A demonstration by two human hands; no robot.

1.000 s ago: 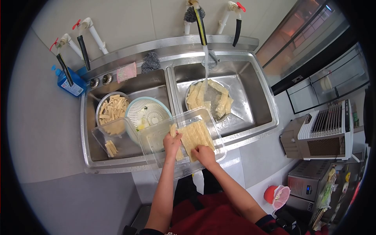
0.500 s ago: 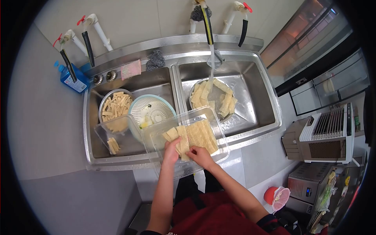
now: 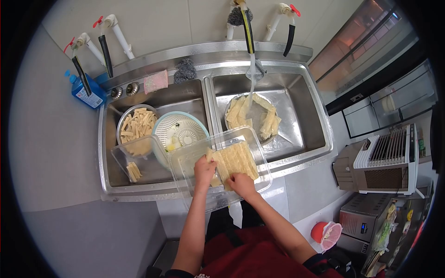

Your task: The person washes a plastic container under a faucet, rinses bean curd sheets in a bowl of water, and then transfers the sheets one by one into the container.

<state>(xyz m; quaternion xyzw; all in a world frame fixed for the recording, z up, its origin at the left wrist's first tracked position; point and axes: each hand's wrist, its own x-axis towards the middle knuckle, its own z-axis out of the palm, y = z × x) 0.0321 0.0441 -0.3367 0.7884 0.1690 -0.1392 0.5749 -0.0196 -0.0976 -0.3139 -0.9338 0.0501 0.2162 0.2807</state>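
Observation:
A clear plastic tray (image 3: 187, 162) rests across the front edge of the sink. In it lies a stack of pale yellow, crinkled strips (image 3: 237, 160) that look like dried tofu skin. My left hand (image 3: 204, 172) is closed at the stack's left side, with a few strip ends showing above its fingers and below the palm. At the stack's front edge, my right hand (image 3: 242, 185) is curled, thumb and fingers pressed against the strips. In the right basin, a metal bowl (image 3: 265, 137) holds more strips under water running from a hose (image 3: 246, 31).
The left basin (image 3: 194, 95) holds a bowl of cut sticks (image 3: 138, 124), a pale blue colander (image 3: 197, 121) with scraps and a clear container (image 3: 121, 160) with a few sticks. Behind are a pink sponge (image 3: 155, 81), a steel scourer (image 3: 185, 70) and a blue bottle (image 3: 88, 92).
The strips that lay fanned out between my hands are now gathered at my left hand. My right hand has shifted slightly right along the stack's front edge. Water keeps running.

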